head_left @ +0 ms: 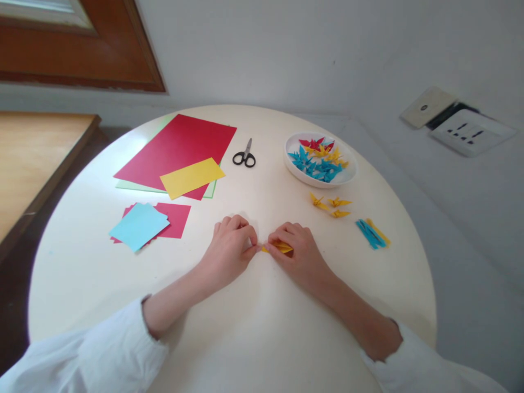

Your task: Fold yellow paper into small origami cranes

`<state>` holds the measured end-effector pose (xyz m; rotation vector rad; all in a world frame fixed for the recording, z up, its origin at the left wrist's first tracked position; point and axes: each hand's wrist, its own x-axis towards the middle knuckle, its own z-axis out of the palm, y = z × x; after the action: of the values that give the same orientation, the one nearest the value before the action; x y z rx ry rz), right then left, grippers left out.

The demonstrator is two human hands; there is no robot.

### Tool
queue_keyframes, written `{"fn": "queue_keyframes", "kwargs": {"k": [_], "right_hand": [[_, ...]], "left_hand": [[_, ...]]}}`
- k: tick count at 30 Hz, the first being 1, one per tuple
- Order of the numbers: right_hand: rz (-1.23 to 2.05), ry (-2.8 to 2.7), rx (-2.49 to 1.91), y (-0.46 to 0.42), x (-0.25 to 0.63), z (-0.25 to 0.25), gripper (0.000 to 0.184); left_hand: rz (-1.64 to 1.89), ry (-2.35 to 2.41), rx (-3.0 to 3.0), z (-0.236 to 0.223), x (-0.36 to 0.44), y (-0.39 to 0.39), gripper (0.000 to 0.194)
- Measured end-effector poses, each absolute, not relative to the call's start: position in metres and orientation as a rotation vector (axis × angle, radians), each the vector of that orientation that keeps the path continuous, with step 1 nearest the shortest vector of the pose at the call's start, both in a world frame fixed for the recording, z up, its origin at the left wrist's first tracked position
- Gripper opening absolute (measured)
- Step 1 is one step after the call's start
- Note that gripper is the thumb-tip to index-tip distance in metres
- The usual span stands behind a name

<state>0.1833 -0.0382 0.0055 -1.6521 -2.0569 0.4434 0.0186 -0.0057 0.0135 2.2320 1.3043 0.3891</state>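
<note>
A small folded piece of yellow paper [285,248] is held between both hands over the middle of the round table. My left hand [232,244] pinches its left tip with thumb and forefinger. My right hand [298,246] is closed around its body, and the fingers cover much of it. Three small yellow paper cranes [339,213] rest on the table beyond my right hand. Behind them a white dish [291,173] holds several red, yellow and blue folded cranes.
Scissors [244,157] with black handles lie near the back. At the left are red sheets [164,147], a yellow paper rectangle [192,178] and light blue squares [140,225]. Blue and yellow paper strips [371,234] lie at the right. A wall socket [466,134] is beyond the table.
</note>
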Motion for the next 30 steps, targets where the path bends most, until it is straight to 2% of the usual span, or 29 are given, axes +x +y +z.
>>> {"fn": "queue_keyframes", "kwargs": {"k": [4, 9, 14, 19, 30], "right_hand": [[0.438, -2.052, -1.638, -0.038, 0.184, 0.005, 0.01], [0.46, -2.04, -1.655, -0.039, 0.183, 0.005, 0.009], [0.473, -2.047, -1.661, -0.039, 0.183, 0.007, 0.008], [0.469, -2.063, -1.655, -0.039, 0.184, 0.007, 0.008], [0.454, -2.04, -1.648, -0.04, 0.183, 0.006, 0.008]], "left_hand": [[0.417, 1.275, 2.25, 0.016, 0.014, -0.006, 0.011], [0.418, 1.2, 2.497, 0.022, 0.011, -0.025, 0.025], [0.318, 0.973, 2.798, 0.024, 0.019, -0.058, 0.026], [0.164, 0.989, 2.942, 0.022, 0.024, -0.073, 0.033], [0.106, 1.143, 2.925, 0.022, 0.025, -0.075, 0.034]]}}
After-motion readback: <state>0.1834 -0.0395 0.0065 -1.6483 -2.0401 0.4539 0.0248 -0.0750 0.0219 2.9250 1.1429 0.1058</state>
